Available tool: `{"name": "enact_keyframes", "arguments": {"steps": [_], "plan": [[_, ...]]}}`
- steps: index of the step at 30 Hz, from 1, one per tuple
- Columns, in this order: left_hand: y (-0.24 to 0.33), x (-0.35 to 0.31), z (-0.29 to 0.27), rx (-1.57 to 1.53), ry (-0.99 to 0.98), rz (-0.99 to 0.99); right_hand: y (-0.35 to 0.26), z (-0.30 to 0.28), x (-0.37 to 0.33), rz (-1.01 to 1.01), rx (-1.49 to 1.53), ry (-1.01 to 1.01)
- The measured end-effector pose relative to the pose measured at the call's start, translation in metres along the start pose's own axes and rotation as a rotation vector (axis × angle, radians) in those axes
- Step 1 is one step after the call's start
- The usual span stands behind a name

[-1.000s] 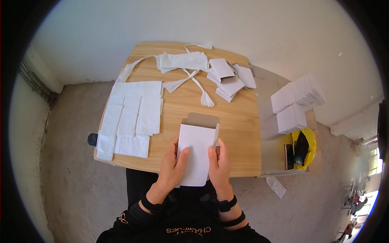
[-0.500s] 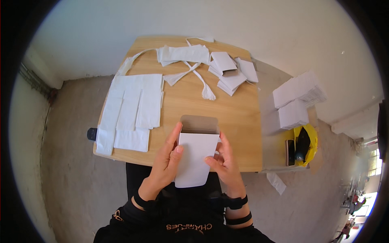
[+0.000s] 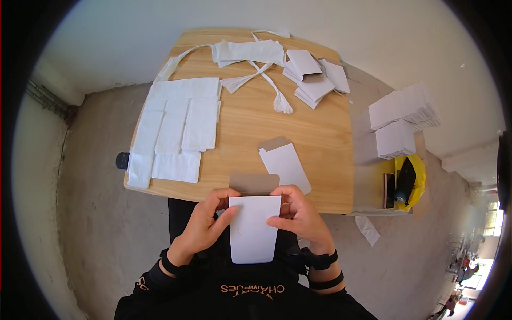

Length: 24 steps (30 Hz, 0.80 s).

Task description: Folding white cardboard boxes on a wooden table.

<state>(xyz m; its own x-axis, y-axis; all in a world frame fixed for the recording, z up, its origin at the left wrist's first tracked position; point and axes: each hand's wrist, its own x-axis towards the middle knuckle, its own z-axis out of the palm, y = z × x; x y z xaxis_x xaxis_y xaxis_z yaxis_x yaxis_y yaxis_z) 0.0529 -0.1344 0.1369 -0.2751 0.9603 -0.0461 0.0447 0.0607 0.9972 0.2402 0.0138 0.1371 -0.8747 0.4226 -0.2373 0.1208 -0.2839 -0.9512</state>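
Left hand, right hand: grasped white carton, flap raised; drew it bodyward, apparently singled out, exposing second carton on desk beyond right hand.

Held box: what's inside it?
Above the white front of the held box, a raised grey-brown flap shows; the inside is covered, so any contents cannot be seen.

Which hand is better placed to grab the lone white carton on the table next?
Probably the right hand: it's closer to the lone carton. The left hand is farther left; both grip the held carton.
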Motion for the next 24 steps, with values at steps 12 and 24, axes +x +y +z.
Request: {"name": "enact_keyframes", "arguments": {"steps": [12,24], "plan": [[0.009,0.001,0.006,-0.081,0.135,0.024,-0.002,0.014,0.003,-0.154,0.032,0.199],[-0.006,-0.004,-0.010,-0.080,-0.143,-0.034,0.017,0.005,-0.001,-0.094,-0.030,0.040]]}}
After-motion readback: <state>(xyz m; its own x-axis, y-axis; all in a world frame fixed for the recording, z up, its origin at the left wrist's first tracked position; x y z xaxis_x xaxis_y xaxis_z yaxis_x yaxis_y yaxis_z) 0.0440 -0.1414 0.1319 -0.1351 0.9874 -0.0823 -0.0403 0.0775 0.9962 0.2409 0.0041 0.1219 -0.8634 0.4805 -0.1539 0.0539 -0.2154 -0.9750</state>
